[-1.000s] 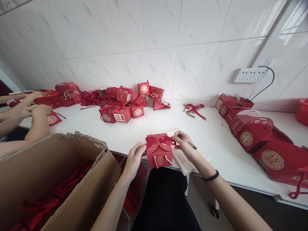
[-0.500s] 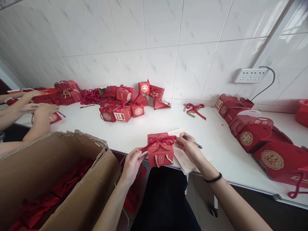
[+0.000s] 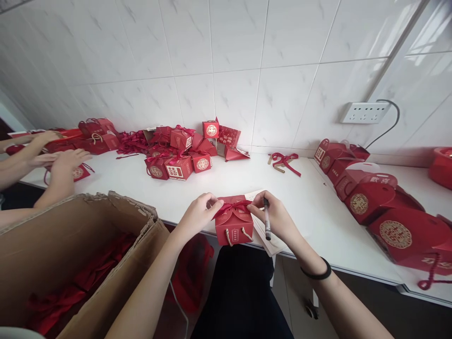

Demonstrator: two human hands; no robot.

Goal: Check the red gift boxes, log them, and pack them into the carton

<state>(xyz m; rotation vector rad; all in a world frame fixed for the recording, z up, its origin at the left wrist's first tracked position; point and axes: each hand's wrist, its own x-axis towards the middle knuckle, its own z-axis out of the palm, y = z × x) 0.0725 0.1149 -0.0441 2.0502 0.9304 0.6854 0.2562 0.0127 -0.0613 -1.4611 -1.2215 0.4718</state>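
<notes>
A small red gift box (image 3: pixel 234 231) with twisted rope handles sits at the front edge of the white table. On its top lies a dark red ribbon (image 3: pixel 234 205) tied in a bow. My left hand (image 3: pixel 201 210) pinches the bow's left side between thumb and fingers. At the bow's right side, my right hand (image 3: pixel 270 214) pinches the ribbon too. A pen (image 3: pixel 267 220) is tucked between the right hand's fingers, pointing down. Pale paper sheets (image 3: pixel 263 238) lie partly under the box and the right hand.
An open cardboard box (image 3: pixel 141 263) holding red ribboned items stands at my left. Finished-looking red boxes (image 3: pixel 178 169) are piled against the wall. Larger red boxes (image 3: pixel 395 235) line the right side. Ribbon scraps (image 3: pixel 285 162) lie behind. Other people's hands (image 3: pixel 67 162) work at far left.
My left hand has moved up and in from the ribbon's tail to the bow. My right hand has come closer to the bow, and the pen has swung to point downward.
</notes>
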